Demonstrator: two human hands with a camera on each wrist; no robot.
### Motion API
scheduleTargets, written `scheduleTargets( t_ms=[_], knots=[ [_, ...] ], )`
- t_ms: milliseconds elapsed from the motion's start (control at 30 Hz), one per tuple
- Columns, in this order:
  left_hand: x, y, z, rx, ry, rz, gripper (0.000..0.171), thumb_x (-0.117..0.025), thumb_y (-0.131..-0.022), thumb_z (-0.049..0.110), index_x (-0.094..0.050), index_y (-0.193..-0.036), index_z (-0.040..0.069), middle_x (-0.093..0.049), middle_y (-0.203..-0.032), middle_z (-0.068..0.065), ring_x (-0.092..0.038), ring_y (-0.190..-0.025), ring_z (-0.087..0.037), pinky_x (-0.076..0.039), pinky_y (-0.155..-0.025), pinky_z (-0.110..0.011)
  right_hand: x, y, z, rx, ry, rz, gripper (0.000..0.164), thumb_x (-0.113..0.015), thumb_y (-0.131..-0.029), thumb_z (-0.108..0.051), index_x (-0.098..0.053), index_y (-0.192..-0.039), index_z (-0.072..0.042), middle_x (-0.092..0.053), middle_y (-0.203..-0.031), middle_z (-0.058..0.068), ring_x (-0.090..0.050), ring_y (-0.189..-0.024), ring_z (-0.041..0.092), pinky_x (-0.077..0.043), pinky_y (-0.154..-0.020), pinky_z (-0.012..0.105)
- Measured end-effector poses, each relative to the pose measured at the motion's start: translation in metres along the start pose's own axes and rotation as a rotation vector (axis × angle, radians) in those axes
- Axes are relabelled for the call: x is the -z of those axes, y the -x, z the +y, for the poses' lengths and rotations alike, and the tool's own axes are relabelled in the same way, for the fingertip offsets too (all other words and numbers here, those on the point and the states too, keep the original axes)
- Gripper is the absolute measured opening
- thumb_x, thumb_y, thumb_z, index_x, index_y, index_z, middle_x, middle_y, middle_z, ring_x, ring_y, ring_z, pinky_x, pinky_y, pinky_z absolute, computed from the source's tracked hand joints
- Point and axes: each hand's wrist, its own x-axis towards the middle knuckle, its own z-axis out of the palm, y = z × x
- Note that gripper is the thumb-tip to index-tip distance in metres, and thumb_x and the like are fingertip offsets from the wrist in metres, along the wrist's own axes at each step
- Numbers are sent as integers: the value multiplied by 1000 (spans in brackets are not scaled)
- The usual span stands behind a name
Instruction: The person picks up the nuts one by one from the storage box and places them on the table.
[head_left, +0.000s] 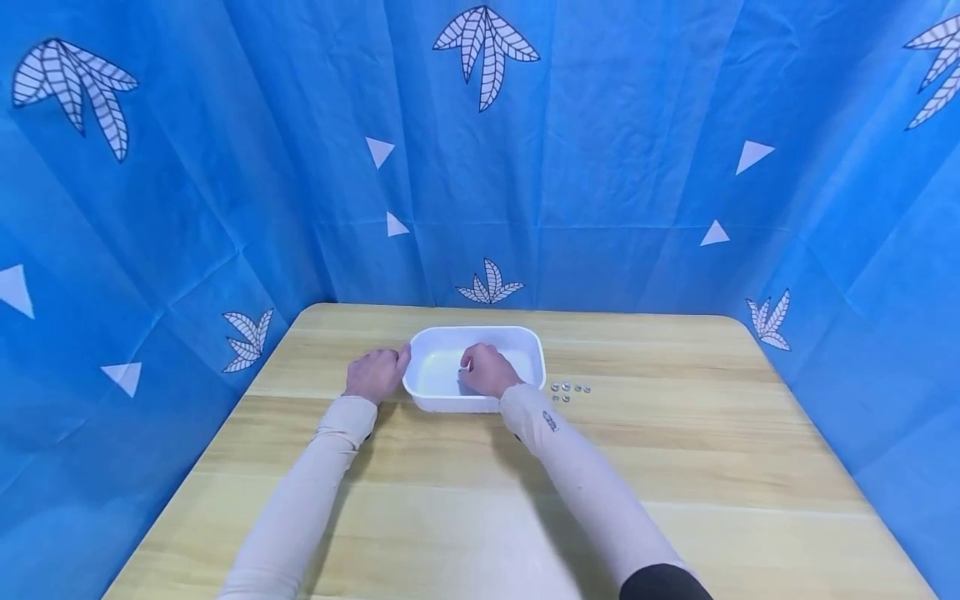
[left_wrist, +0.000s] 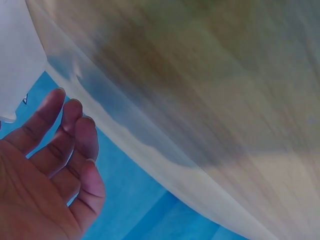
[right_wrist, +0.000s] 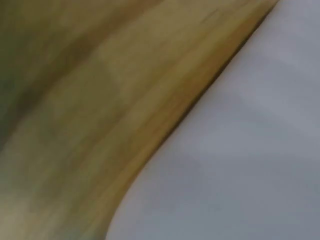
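A white plastic tub [head_left: 442,403] stands on the wooden table. My left hand [head_left: 375,373] is at its left end, the thumb touching the rim. In the left wrist view the fingers [left_wrist: 87,140] hang loosely bent beside the white wall, with nothing in the palm. Inside the tub, my right hand [head_left: 489,371] is lowered with its fingers curled and pinches a small silvery piece [head_left: 462,373], too small to make out clearly. The right wrist view shows only the tub's outer wall [right_wrist: 225,165] and the table; the hand is out of sight there.
Several small, round, silvery metal pieces [head_left: 566,387] lie in two rows just right of the tub. The wooden table [head_left: 675,467] extends around them. A blue patterned curtain [head_left: 615,150] hangs behind the table and along both sides.
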Motion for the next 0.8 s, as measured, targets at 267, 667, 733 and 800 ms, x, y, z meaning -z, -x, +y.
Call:
scheduleTargets(
  t_ms=[267, 667, 733, 800],
  knots=[
    [-1, 1, 2, 2, 12, 12, 75, -18, -110, 53, -73, -107, 2, -74, -110, -22, -71, -101, -41, -56, -81, -58, -5, -6, 4, 37, 37, -43, 33, -73, -95, -16, -70, -125, -4, -74, -116, 11, -68, -100, 21, -54, -101, 40],
    [-4, 4, 1, 22, 25, -10, 76, -17, -109, 54, -73, -113, 2, -73, -114, -23, -70, -103, -42, -57, -81, -57, -9, -6, 6, 90, 73, -53, 12, -73, -94, -9, -78, -105, -7, -76, -106, 7, -69, -102, 20, -55, -99, 35],
    [-3, 3, 1, 26, 24, -13, 77, -17, -109, 54, -72, -114, 2, -73, -114, -23, -70, -103, -41, -57, -81, -57, -8, -6, 6, 97, 68, -49, 10, -73, -94, -8, -78, -102, -6, -77, -103, 7, -70, -99, 20, -57, -96, 34],
    [-2, 3, 2, 24, 21, -15, 76, -17, -109, 54, -72, -113, 2, -73, -114, -23, -70, -102, -41, -56, -80, -57, -7, -6, 6, 103, 62, -48, 9, -73, -93, -7, -78, -100, -5, -77, -101, 8, -71, -97, 20, -58, -94, 34]
  ],
)
